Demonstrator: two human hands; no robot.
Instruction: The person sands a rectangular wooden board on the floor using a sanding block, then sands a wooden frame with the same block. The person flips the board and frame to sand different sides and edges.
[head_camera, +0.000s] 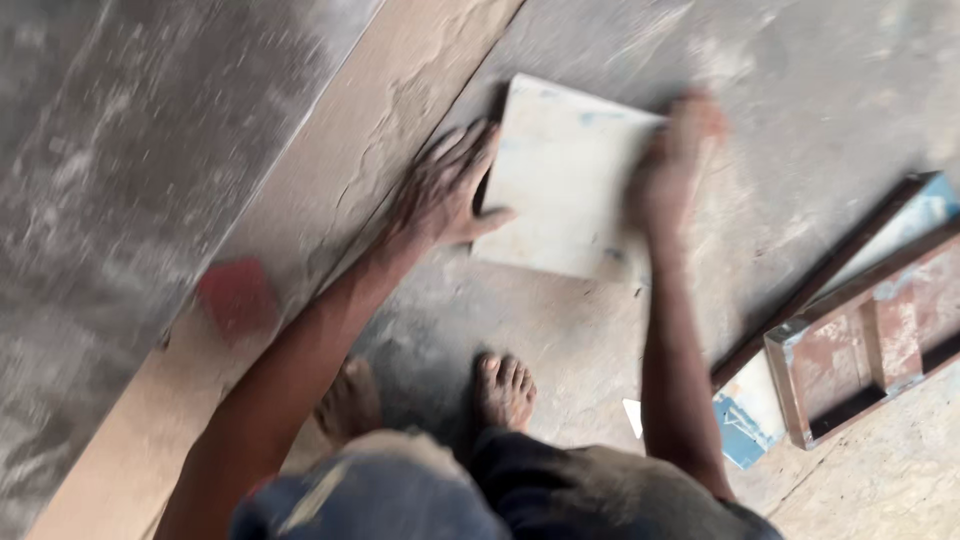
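A pale square tile (565, 180) with faint blue smears lies flat on the dusty concrete floor (800, 90). My left hand (440, 190) rests on its left edge, fingers spread and thumb on the tile's surface. At the tile's right edge my right hand (675, 150) is blurred by motion, its fingers curled over the edge. My bare feet (503, 390) stand just below the tile.
A long brown plank (330, 180) runs diagonally along the left of the tile, with a red patch (237, 295) on it. At the right lie a rusty metal frame (860, 340) and a blue-and-white board (750, 415).
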